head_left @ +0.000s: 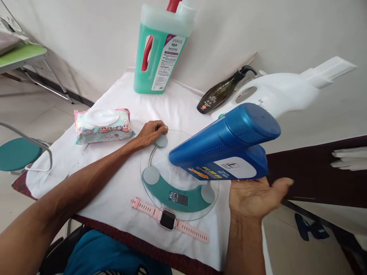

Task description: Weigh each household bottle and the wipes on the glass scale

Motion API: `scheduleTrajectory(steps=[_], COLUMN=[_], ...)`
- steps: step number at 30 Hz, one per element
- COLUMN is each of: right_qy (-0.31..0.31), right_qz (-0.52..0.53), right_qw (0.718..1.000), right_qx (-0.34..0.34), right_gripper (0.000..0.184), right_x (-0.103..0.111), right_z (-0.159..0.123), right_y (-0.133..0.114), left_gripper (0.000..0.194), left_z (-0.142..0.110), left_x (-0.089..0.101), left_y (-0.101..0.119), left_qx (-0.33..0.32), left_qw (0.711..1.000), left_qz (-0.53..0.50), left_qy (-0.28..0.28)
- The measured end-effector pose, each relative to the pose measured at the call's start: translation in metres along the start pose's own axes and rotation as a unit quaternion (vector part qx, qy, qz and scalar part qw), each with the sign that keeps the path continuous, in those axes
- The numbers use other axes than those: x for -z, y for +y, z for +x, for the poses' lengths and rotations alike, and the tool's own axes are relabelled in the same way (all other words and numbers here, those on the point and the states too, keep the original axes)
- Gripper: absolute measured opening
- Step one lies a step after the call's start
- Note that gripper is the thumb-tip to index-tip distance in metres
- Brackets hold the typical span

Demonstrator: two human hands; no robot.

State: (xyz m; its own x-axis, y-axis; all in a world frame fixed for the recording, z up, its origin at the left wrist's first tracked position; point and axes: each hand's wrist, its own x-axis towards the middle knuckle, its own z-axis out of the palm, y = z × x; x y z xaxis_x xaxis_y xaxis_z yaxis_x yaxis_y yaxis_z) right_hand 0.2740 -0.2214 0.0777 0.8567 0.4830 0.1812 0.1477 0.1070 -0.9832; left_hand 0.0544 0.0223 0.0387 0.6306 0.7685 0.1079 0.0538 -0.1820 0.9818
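Observation:
A round glass bathroom scale with a teal band and a small lit display lies on the white cloth. On it stands a blue engine-oil bottle with a ribbed blue cap, looking tilted in this wide view. My left hand is closed at the scale's far left rim, fingers curled over the edge beside a round grey pad. My right hand is palm up at the bottle's right side, thumb stretched out; its other fingers are hidden behind the bottle. A pink-strapped smartwatch lies in front of the scale.
Left of the scale lies a pack of wet wipes. A large green liquid bottle stands against the wall. A dark pump bottle and a white bottle stand back right. A teal stool is beyond the table's left edge.

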Motion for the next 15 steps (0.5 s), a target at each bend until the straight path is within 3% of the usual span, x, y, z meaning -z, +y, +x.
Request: scheduleTrajectory(steps=[2, 5, 15], right_qy=[0.059, 0.06, 0.1], right_qz=[0.046, 0.075, 0.074], right_qw=[0.996, 0.991, 0.988], right_qx=[-0.057, -0.092, -0.094], right_gripper=[0.065, 0.064, 0.062], right_x=[0.007, 0.008, 0.0], right_z=[0.003, 0.007, 0.01], right_y=[0.019, 0.036, 0.046], left_gripper=[0.029, 0.028, 0.027], left_z=[0.001, 0.002, 0.002], left_x=[0.0, -0.001, -0.001], left_y=[-0.001, -0.001, 0.002], left_qx=[0.003, 0.002, -0.007], left_qw=[1.0, 1.0, 1.0], left_qz=[-0.001, 0.005, 0.011], left_qy=[-0.003, -0.003, -0.005])
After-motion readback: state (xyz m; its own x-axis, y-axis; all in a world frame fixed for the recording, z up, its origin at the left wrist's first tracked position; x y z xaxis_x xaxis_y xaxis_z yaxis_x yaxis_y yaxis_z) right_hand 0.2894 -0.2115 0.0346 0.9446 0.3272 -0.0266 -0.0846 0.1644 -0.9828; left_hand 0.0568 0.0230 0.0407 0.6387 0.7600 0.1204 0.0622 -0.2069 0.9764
